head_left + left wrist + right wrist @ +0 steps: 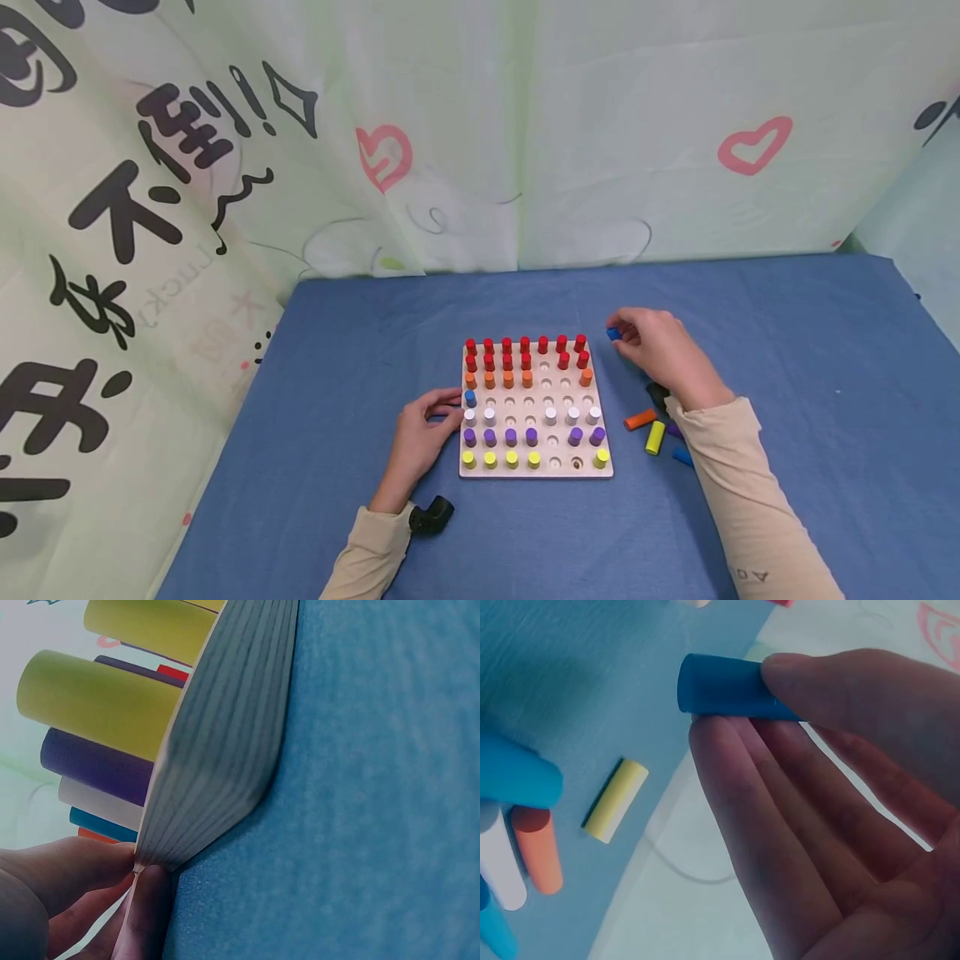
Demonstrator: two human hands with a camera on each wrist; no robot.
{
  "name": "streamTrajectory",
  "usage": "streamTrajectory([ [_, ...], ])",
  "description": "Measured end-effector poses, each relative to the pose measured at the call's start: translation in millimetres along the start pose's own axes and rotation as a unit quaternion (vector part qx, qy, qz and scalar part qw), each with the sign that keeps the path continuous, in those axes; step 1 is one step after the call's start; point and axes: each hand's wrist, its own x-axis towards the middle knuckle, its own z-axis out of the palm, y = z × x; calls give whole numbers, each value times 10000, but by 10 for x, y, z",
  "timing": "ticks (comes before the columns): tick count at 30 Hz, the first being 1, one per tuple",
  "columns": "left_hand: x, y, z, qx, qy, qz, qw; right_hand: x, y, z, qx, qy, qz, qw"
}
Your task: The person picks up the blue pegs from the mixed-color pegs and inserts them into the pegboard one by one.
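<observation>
A light wooden pegboard (495, 472) lies on the blue cloth with rows of coloured pegs upright in its holes. My left hand (422, 433) is at its left side, thumb and fingers gripping the board's layered edge (225, 727) in the left wrist view. Beyond the board's right side, my right hand (663, 350) holds a blue peg (731, 686) between thumb and fingertips, clear of the cloth. One blue peg (470, 398) stands at the left end of the middle row, whose other holes are bare. Red, orange, white, purple and yellow pegs fill parts of the remaining rows.
Loose pegs lie right of the board: an orange one (640, 419), a yellow one (655, 437), a blue one (683, 456) and a purple one partly under the right forearm. A printed curtain (450, 208) hangs behind the table (360, 333).
</observation>
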Motion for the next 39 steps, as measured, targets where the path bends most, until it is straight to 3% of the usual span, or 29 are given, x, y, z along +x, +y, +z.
streamTrajectory([
  [26,-5,11,-9,-17,-4,-133,9999,-121,-292,1,94,2,-555,9984],
  [39,2,3,-12,-56,-35,19,10000,-161,-438,19,442,40,-953,9945],
])
